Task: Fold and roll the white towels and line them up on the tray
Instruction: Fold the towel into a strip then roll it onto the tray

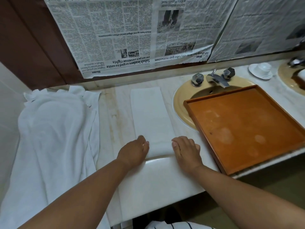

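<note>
A white towel (151,116), folded into a long narrow strip, lies flat on the marble counter and runs away from me. My left hand (134,152) and my right hand (185,150) rest on its near end, one at each corner, fingers curled over the edge where a small roll shows. A pile of loose white towels (54,129) covers the left side of the counter. The brown wooden tray (244,128) sits to the right, partly over the sink, with nothing in it.
A beige sink (180,100) with a chrome tap (216,78) lies behind the tray. A white cup on a saucer (261,70) stands at the back right. Newspaper (132,35) covers the wall. The counter's front edge (156,177) is just under my wrists.
</note>
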